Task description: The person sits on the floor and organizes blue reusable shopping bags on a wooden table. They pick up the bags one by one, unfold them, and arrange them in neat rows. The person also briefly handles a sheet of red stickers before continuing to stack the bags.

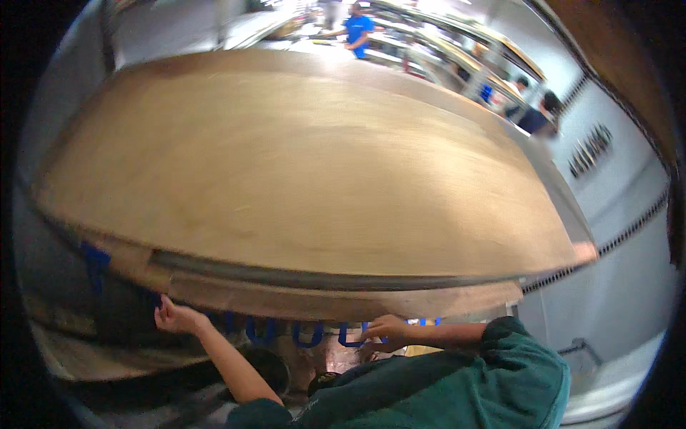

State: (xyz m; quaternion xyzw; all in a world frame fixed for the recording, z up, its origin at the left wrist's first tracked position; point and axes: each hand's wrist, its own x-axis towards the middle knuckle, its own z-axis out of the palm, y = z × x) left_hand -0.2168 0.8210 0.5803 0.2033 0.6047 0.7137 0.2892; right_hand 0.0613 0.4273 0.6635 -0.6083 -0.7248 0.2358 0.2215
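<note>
A broad, light-brown wooden panel (pixel 307 171) fills the middle of the head view. A dark gap runs along its near side, and beyond that gap lies a brown wooden strip (pixel 343 299). My left hand (pixel 177 317) is raised beside the strip's left part, its fingertips drawn together close to a blue piece. What it holds, if anything, is hidden. My right hand (pixel 386 333) hangs under the strip's near edge with fingers loosely bent and apart. Several blue U-shaped pieces (pixel 307 336) line up below the strip, nearest to my right hand.
Another blue piece (pixel 95 263) sits at the panel's near left corner. A person in a blue shirt (pixel 359 30) stands at the far side, with shelving (pixel 457 43) behind. Other people (pixel 541 114) are at the far right, near a pale wall (pixel 614 150).
</note>
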